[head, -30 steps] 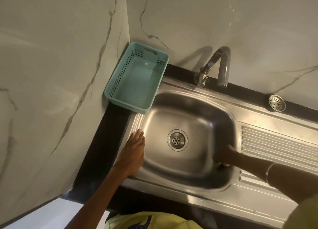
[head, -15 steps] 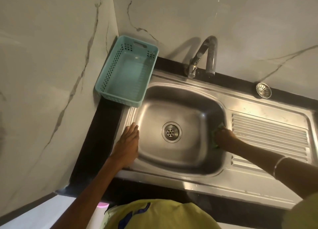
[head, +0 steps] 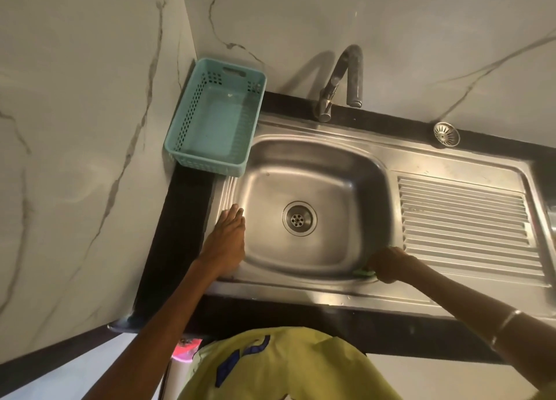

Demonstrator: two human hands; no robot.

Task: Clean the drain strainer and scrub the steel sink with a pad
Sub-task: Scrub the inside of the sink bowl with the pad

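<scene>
The steel sink (head: 328, 171) has a round drain (head: 299, 218) in the middle of its basin. My right hand (head: 388, 262) grips a green scrub pad (head: 365, 272) and presses it against the basin's front right corner, just under the rim; only a sliver of the pad shows. My left hand (head: 227, 240) rests flat, fingers straight, on the sink's left rim. The loose drain strainer (head: 446, 133) lies on the black counter strip behind the drainboard, far from both hands.
A teal plastic basket (head: 192, 147) sits in the back left corner, overlapping the sink's edge. A curved faucet (head: 340, 81) stands behind the basin. The ribbed drainboard (head: 466, 219) extends right. Marble walls close the left and back.
My right hand with the pad has slid from the basin's right wall toward the front right corner. The left hand stays on the left rim.
</scene>
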